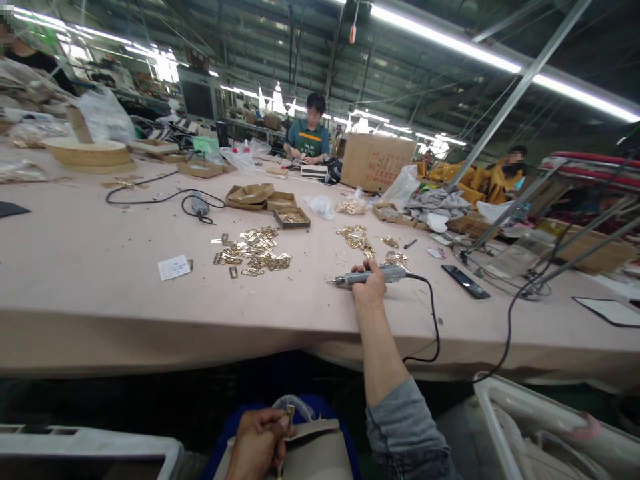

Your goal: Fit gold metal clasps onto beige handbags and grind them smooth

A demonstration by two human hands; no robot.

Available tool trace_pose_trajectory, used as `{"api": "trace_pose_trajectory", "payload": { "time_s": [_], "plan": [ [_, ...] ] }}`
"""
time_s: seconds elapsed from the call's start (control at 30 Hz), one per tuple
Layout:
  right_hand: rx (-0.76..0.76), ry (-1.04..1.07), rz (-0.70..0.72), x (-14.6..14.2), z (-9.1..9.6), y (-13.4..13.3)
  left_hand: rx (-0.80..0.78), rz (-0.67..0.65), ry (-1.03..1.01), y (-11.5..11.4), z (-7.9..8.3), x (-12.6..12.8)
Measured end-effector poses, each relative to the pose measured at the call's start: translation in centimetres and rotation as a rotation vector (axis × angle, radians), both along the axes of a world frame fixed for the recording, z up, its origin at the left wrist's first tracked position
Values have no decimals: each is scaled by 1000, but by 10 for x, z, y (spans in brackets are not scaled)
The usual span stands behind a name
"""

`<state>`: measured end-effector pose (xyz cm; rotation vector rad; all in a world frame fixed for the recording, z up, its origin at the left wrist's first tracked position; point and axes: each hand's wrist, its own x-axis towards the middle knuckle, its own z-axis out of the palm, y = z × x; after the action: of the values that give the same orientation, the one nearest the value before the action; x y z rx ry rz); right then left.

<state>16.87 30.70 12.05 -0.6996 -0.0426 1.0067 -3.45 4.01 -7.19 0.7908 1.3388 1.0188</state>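
My right hand (369,283) reaches out over the table and is closed round a grey electric screwdriver (370,275) that lies on the tabletop, its tip pointing left and its black cord (434,320) running off the table edge. My left hand (260,440) is down at my lap, pinching a small brass fitting (289,415) against the top of a beige bag (313,450). A pile of brass metal fittings (255,252) lies on the table to the left of the screwdriver.
More brass parts (357,237) and small cardboard trays (291,217) lie further back. A black phone (465,281) is right of the tool, a white card (174,267) at left. A cardboard box (375,160) and seated workers sit at the far side. A metal frame (550,193) stands at right.
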Motion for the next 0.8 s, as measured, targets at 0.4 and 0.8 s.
{"api": "trace_pose_trajectory", "payload": {
  "time_s": [0.4,0.8],
  "plan": [
    [16,-8,1,-3,-1,-3,-4,53,12,-3,7,3],
    [39,2,24,-4,1,-5,-26,29,35,2,-5,2]
  ]
}}
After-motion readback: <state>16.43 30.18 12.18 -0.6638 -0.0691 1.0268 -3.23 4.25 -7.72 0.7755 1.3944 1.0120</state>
